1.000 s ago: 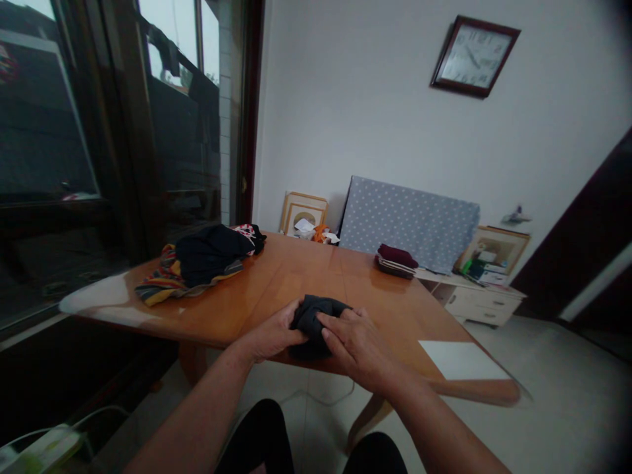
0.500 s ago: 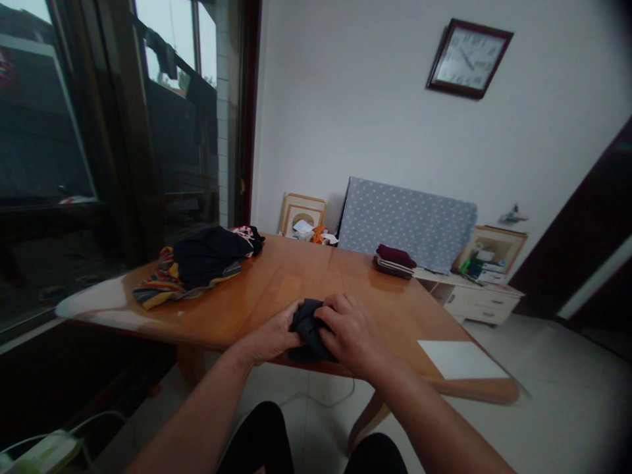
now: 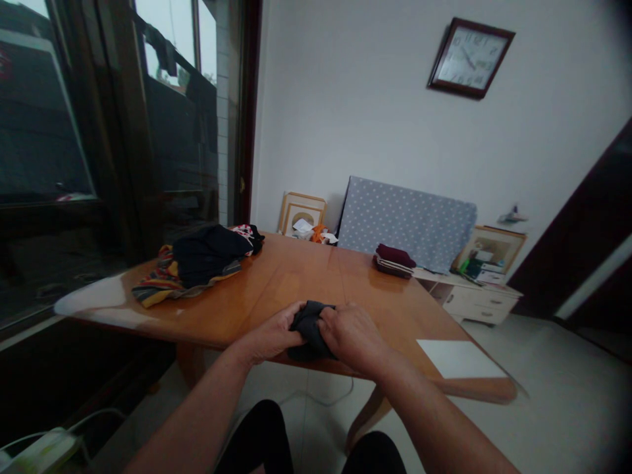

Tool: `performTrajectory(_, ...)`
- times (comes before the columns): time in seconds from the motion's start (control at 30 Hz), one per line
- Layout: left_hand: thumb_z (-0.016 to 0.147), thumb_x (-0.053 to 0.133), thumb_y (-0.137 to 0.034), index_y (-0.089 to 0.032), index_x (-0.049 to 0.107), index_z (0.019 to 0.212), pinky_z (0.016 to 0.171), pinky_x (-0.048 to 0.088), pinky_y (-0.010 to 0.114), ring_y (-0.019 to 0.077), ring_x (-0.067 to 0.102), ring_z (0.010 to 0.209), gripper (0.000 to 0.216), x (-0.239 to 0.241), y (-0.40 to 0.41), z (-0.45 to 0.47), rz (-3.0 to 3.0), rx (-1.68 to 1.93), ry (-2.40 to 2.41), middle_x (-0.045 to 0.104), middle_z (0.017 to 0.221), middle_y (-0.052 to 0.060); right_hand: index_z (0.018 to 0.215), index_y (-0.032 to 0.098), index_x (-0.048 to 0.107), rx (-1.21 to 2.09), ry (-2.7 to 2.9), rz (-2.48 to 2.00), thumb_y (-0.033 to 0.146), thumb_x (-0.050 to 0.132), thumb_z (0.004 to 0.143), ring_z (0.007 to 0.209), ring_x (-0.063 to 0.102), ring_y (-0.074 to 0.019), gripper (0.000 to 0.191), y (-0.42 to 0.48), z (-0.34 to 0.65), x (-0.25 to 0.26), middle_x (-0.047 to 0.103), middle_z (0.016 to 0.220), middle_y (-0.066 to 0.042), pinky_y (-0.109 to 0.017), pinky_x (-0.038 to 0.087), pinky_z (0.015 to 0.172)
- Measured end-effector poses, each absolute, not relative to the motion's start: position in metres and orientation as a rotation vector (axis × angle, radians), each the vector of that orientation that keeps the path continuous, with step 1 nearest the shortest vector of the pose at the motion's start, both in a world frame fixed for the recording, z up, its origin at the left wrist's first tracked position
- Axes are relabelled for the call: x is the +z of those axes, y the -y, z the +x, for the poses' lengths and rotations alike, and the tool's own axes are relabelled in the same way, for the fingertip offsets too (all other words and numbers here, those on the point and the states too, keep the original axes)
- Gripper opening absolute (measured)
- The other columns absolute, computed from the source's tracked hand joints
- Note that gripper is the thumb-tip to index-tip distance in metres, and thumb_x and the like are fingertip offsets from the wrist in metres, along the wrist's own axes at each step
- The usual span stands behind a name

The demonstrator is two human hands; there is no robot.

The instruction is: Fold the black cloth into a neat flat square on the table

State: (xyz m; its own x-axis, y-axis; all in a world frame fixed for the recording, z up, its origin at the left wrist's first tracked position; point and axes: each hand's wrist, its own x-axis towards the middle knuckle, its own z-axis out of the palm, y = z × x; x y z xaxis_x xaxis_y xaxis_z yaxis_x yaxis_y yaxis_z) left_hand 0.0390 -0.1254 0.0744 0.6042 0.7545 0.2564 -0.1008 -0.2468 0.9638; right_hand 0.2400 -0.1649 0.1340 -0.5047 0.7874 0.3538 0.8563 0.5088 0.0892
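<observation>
A dark grey piece of cloth (image 3: 312, 329), bunched into a small bundle, is held between my two hands at the near edge of the wooden table (image 3: 291, 280). My left hand (image 3: 279, 334) grips its left side, thumb in front and fingers behind. On the other side, my right hand (image 3: 348, 332) has its fingers curled and closed on the cloth. What kind of garment it is, I cannot tell. Part of the bundle hangs below my hands, over the table edge.
A loose pile of dark and striped clothes (image 3: 205, 257) lies at the table's left. Toward the far right sits a folded stack of cloth (image 3: 394, 261) with a maroon piece on top. A white sheet (image 3: 460, 359) rests near the right corner.
My right hand's fingers have curled in tighter on the cloth, and the hand has turned slightly. My left hand stays in nearly the same place.
</observation>
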Motion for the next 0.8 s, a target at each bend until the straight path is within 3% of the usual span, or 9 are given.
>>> performTrajectory(0.1,0.078,0.068,-0.016,-0.020,0.053,0.125,0.095,0.044,0.036,0.0226,0.055,0.109,0.050,0.075,0.125,0.039,1.631,0.895,-0.553,0.061,0.115,0.006,0.086,0.020,0.061,-0.323,2.363,-1.367,0.034,0.056,0.092,0.077,0.054,-0.0188,0.016,0.166,0.241,0.135,0.064,0.084,-0.005,-0.030,0.031,0.066)
performTrajectory(0.2,0.077,0.068,-0.015,-0.020,0.055,0.123,0.097,0.043,0.037,0.0223,0.054,0.108,0.048,0.076,0.124,0.040,1.659,0.901,-0.566,0.061,0.113,0.006,0.090,0.019,0.060,-0.282,2.301,-1.280,0.023,0.059,0.088,0.087,0.053,-0.0187,0.005,0.170,0.242,0.136,0.063,0.094,-0.006,-0.029,0.035,0.072)
performTrajectory(0.4,0.078,0.066,-0.017,-0.019,0.053,0.128,0.101,0.040,0.040,0.0239,0.052,0.114,0.052,0.078,0.124,0.040,1.677,0.912,-0.558,0.060,0.119,0.007,0.109,0.023,0.066,-0.125,2.393,-1.224,0.019,0.053,0.090,0.092,0.059,-0.0184,0.023,0.169,0.240,0.138,0.068,0.097,-0.004,-0.030,0.039,0.081)
performTrajectory(0.63,0.076,0.075,-0.025,-0.020,0.050,0.134,0.099,0.043,0.040,0.0265,0.054,0.116,0.063,0.075,0.123,0.039,1.619,0.885,-0.555,0.059,0.126,0.010,0.100,0.022,0.072,0.066,2.329,-1.413,0.026,0.053,0.091,0.078,0.064,-0.0176,0.021,0.155,0.242,0.137,0.073,0.090,-0.005,-0.028,0.042,0.070)
performTrajectory(0.8,0.081,0.074,-0.032,-0.019,0.049,0.136,0.099,0.043,0.041,0.0280,0.054,0.120,0.062,0.075,0.125,0.040,1.539,0.910,-0.545,0.059,0.129,0.012,0.111,0.023,0.069,0.201,2.154,-1.234,0.036,0.048,0.096,0.097,0.064,-0.0185,0.029,0.155,0.266,0.142,0.071,0.107,-0.005,-0.031,0.047,0.085)
